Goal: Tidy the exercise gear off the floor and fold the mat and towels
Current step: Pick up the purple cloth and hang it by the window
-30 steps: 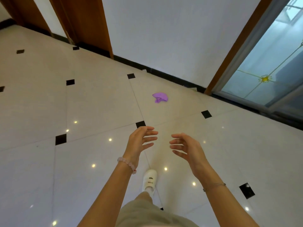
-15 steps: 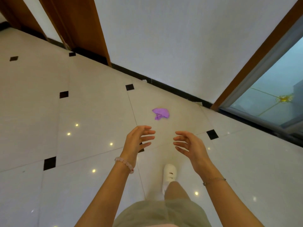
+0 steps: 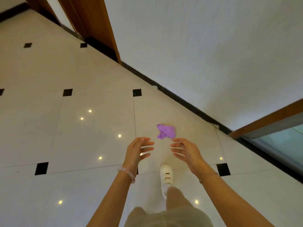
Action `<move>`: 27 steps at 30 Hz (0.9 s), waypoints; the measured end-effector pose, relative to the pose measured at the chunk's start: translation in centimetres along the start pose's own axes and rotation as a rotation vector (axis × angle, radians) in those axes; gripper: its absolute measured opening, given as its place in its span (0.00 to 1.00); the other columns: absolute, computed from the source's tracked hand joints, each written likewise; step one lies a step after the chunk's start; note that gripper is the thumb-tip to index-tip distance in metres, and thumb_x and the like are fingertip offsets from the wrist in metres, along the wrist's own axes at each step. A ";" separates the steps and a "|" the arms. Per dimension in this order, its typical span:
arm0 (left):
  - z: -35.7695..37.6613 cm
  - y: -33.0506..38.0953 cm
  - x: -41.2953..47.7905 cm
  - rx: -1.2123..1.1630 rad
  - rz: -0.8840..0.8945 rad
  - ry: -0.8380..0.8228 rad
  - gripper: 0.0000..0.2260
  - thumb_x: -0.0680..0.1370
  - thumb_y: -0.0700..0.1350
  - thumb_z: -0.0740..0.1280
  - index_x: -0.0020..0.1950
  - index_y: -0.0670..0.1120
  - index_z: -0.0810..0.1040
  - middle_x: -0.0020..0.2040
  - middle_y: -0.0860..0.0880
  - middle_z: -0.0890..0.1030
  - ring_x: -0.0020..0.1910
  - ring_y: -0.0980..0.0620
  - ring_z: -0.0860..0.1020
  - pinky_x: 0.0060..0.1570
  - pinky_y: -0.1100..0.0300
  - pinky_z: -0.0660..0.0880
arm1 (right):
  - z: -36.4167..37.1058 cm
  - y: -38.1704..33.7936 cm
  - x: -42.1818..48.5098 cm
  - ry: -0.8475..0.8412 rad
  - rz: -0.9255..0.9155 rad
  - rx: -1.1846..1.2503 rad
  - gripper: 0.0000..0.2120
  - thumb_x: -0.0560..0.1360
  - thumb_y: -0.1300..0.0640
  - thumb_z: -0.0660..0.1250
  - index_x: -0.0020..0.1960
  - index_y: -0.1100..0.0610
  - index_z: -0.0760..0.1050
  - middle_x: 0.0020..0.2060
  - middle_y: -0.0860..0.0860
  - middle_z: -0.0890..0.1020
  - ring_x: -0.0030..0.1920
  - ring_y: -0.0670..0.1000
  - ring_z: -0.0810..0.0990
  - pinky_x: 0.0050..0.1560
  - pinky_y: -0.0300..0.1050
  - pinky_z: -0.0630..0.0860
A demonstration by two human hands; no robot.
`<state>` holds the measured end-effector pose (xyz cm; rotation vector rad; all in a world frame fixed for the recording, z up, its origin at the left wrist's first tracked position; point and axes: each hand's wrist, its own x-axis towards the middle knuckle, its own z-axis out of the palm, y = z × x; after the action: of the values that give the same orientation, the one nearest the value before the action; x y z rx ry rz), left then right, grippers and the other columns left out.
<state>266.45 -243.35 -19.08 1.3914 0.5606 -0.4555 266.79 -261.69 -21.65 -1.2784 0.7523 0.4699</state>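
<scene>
**Empty hands held out toward a crumpled towel on the floor**

Closest in, a leg in pale shorts steps forward and a white shoe (image 3: 166, 179) is planted on the glossy tiled floor (image 3: 82, 145), toe pointing toward the wall. That stance reads as a walk toward the next thing to pick up.

Above the shoe, both arms are stretched out in front. The left hand (image 3: 137, 150), with a bead bracelet (image 3: 127, 173) at the wrist, and the right hand (image 3: 186, 152), with a thin chain (image 3: 208, 175), face each other palm to palm. The fingers of each are spread and loosely bent, and neither hand holds or touches anything. They look readied for a two-handed gather, which suits soft cloth.

Just past the fingertips in the view, but lower down and apart from them, the purple towel (image 3: 166, 131) lies in a rumpled heap on the floor. It sits near the floor's far edge, short of the dark skirting (image 3: 180, 97), and is neither folded nor lifted yet. Bending down looks like the next need.

Beyond it rises the white wall (image 3: 196, 46), with a wooden door frame (image 3: 98, 22) at the far left corner and a glass door (image 3: 278, 145) on the right.
</scene>
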 end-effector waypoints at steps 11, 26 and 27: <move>3.1 -3.6 19.8 -0.038 -0.205 0.064 0.12 0.81 0.44 0.55 0.49 0.42 0.77 0.47 0.42 0.82 0.45 0.47 0.81 0.43 0.57 0.77 | -1.6 0.9 22.1 0.026 0.239 -0.032 0.11 0.79 0.59 0.57 0.51 0.60 0.78 0.39 0.54 0.81 0.39 0.52 0.79 0.40 0.42 0.74; 0.0 -32.3 51.6 -0.049 -0.370 0.046 0.12 0.81 0.44 0.56 0.51 0.42 0.77 0.49 0.42 0.83 0.49 0.42 0.80 0.49 0.51 0.76 | -7.6 21.9 63.0 0.189 -0.186 -0.779 0.20 0.68 0.64 0.71 0.60 0.58 0.76 0.54 0.54 0.78 0.52 0.52 0.77 0.50 0.44 0.72; -0.4 -33.9 52.4 -0.044 -0.368 0.050 0.12 0.81 0.44 0.56 0.51 0.42 0.78 0.49 0.42 0.83 0.49 0.42 0.80 0.48 0.51 0.76 | -7.6 23.1 64.5 0.167 -0.212 -0.841 0.22 0.67 0.62 0.71 0.61 0.58 0.76 0.57 0.55 0.78 0.55 0.54 0.77 0.54 0.45 0.71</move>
<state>287.08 -246.05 -77.91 1.2625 0.8688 -0.7004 292.84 -269.17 -85.08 -2.1800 0.5528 0.5299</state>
